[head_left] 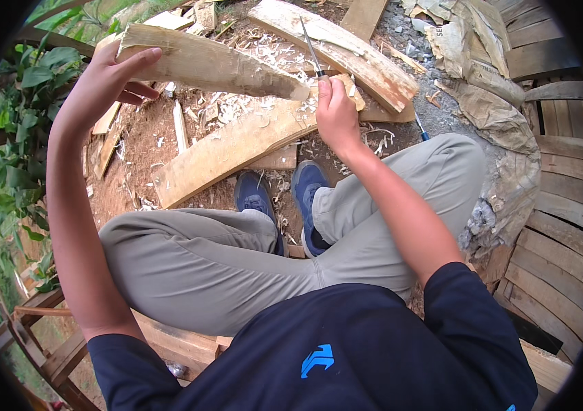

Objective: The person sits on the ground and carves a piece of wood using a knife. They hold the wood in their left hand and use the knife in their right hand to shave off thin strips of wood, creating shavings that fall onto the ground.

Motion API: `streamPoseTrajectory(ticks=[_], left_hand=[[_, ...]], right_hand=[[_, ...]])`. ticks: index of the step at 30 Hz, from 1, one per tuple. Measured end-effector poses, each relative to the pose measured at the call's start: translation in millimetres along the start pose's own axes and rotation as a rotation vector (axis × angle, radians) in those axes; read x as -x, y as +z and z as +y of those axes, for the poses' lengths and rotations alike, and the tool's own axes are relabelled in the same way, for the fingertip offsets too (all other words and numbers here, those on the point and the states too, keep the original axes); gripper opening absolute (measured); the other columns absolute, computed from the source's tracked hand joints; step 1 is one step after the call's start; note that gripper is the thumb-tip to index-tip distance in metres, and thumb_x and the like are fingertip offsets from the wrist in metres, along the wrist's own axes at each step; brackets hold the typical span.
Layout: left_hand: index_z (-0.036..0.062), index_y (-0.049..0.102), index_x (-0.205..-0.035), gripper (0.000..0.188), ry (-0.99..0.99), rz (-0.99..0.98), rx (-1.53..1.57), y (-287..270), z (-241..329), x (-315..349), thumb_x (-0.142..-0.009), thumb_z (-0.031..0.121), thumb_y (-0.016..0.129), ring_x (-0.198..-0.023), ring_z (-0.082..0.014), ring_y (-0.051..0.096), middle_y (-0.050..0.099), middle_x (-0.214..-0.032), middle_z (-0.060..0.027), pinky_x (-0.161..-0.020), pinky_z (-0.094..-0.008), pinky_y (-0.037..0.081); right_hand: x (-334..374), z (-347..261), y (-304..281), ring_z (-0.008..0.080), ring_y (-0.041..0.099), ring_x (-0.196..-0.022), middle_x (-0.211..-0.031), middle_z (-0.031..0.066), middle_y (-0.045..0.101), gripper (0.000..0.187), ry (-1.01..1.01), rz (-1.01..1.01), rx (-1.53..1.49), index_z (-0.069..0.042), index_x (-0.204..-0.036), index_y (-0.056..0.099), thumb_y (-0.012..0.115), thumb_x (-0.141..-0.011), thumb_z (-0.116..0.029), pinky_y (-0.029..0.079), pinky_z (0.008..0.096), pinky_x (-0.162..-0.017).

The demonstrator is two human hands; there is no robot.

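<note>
Pale plank (212,65), gripped in the left hand (127,77), ends near the right hand (337,113) clutching a knife (311,48).

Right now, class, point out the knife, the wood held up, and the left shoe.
Knife (310,46): head view, middle of the blade.
Held wood (216,65): head view, middle of the broad side.
Left shoe (255,193): head view, blue upper.

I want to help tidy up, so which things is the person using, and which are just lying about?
Looks in use:
tapered wood piece, in the left hand
thin-bladed tool, in the right hand
long plank below, perhaps

Seems just lying about:
blue-handled tool by the right knee
crumpled brown paper
leafy plants, growing at the left
</note>
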State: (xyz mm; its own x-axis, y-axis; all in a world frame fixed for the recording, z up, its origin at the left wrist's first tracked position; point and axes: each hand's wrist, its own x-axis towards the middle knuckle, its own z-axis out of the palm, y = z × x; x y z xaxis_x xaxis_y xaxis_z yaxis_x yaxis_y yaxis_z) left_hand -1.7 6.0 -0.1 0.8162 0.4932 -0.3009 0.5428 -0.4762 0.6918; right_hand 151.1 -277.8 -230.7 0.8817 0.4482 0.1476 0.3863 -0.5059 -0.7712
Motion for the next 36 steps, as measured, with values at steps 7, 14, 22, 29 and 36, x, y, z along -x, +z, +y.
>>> streamPoseTrajectory(ticks=[7,14,22,29,36], left_hand=[[0.0011,0.051,-0.132,0.058,-0.017,0.030,0.050,2.5,0.0,4.3,-0.096,0.043,0.068,-0.080,-0.0211,0.076,0.070,-0.105,-0.0161,-0.068,-0.0280,0.061],[0.0006,0.051,-0.132,0.061,-0.045,0.022,0.008,-1.8,-6.5,5.0,-0.095,0.046,0.068,-0.081,-0.0212,0.076,0.071,-0.106,-0.0160,-0.069,-0.0285,0.061],[-0.0002,0.051,-0.132,0.061,-0.001,0.017,-0.016,-0.7,-0.2,7.7,-0.095,0.045,0.068,-0.082,-0.0206,0.076,0.070,-0.107,-0.0149,-0.070,-0.0286,0.061],[-0.0005,0.051,-0.132,0.061,-0.022,0.041,-0.006,1.5,0.9,-0.3,-0.095,0.046,0.067,-0.083,-0.0211,0.076,0.069,-0.109,-0.0159,-0.070,-0.0286,0.061],[-0.0007,0.051,-0.131,0.061,-0.023,0.000,0.004,0.7,-2.6,0.7,-0.095,0.046,0.068,-0.081,-0.0207,0.075,0.068,-0.108,-0.0155,-0.071,-0.0292,0.060]], right_hand=[[16.7,21.7,13.5,0.0502,0.067,-0.100,-0.100,0.0342,0.069,0.040,0.236,-0.507,0.430,0.005,-0.118,0.049,0.036,-0.109,-0.032,0.052,0.0560,-0.089],[-13.4,26.2,7.2,0.0355,0.066,-0.063,-0.091,0.0270,0.068,0.048,0.844,-0.629,-0.264,0.006,-0.110,0.061,0.036,-0.104,-0.034,0.052,0.0479,-0.061],[-6.2,-5.9,-4.6,0.0505,0.066,-0.093,-0.095,0.0310,0.068,0.037,0.154,-0.149,0.059,0.003,-0.110,0.053,0.041,-0.106,-0.032,0.050,0.0548,-0.081],[10.9,33.0,12.5,0.0422,0.068,-0.108,-0.113,0.0300,0.069,0.040,0.318,-0.496,0.493,0.005,-0.115,0.056,0.040,-0.106,-0.030,0.053,0.0501,-0.094],[-13.8,21.7,-4.5,0.0446,0.067,-0.110,-0.114,0.0312,0.068,0.046,0.380,-0.458,0.365,0.006,-0.117,0.059,0.041,-0.105,-0.034,0.051,0.0528,-0.097]])
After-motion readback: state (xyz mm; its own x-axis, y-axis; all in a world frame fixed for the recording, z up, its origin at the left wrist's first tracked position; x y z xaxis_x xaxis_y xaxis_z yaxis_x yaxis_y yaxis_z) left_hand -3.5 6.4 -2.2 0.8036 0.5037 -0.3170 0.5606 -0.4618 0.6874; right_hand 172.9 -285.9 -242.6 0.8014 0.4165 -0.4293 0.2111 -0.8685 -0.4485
